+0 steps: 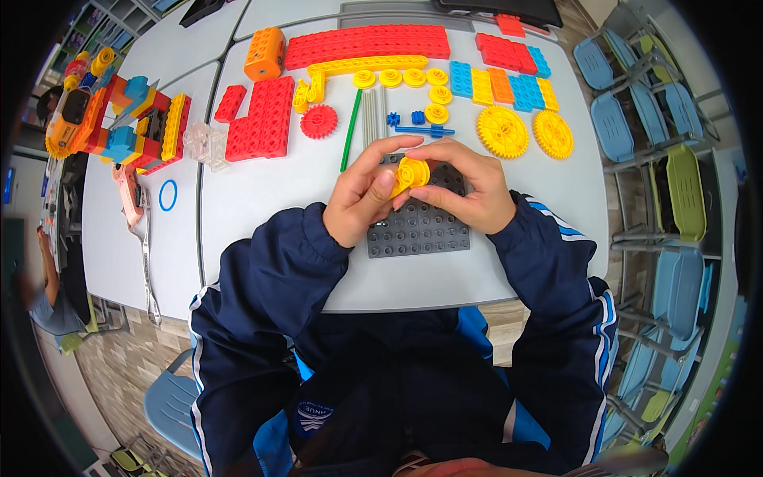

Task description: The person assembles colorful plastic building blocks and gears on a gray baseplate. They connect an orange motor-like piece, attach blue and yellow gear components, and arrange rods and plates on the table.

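Note:
My left hand (364, 195) and my right hand (465, 184) meet over a dark grey studded baseplate (420, 232) on the white table (262, 191). Between the fingertips of both hands sits a small yellow wheel-like piece (410, 173), held just above the plate. Beyond the hands lie thin grey rods (373, 111), a green rod (350, 129), small blue connectors (419, 123) and several small yellow wheels (401, 78).
Red bricks (262, 118), a long red plate (367, 41), an orange block (265, 52), a red gear (319, 122), two large yellow gears (502, 131) and coloured bricks (509, 83) lie at the back. A built brick model (127, 119) stands left. Blue chairs (620, 119) stand right.

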### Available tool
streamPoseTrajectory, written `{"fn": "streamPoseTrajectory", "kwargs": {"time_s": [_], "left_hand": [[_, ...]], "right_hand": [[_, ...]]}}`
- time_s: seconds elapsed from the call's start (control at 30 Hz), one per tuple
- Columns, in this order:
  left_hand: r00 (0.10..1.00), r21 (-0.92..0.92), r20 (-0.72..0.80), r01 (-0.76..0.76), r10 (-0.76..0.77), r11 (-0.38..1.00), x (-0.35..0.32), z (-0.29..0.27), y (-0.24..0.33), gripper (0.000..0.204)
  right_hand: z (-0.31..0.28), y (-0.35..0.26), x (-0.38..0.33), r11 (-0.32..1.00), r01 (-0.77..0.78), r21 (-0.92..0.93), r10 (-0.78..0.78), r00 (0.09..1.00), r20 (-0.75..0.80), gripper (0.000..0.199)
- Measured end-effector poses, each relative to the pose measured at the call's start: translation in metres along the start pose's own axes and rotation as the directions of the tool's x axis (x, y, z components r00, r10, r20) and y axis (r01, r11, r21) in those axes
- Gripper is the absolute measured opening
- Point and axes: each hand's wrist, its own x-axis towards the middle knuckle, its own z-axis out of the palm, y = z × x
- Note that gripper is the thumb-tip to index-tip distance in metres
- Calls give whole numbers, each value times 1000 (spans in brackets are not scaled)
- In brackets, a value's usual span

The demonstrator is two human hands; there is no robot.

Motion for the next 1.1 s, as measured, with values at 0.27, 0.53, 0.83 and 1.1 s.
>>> {"fn": "streamPoseTrajectory", "kwargs": {"time_s": [0.27,0.53,0.83,1.1], "left_hand": [[992,80,39,-119,116,990,-2,7,-4,54],[987,69,40,-156,154,985,-7,11,-5,58],[999,-261,-2,32,-33,965,-5,15,0,53],[959,-562,195,282,-207,777,-3,3,14,44]], "right_hand": [[-3,-3,-1,990,117,-82,-119,993,-17,39],[-7,-9,-1,988,146,-59,-145,989,12,40],[-4,-10,1,998,53,15,-54,998,24,37],[1,0,-1,989,148,10,-148,989,-24,42]]}}
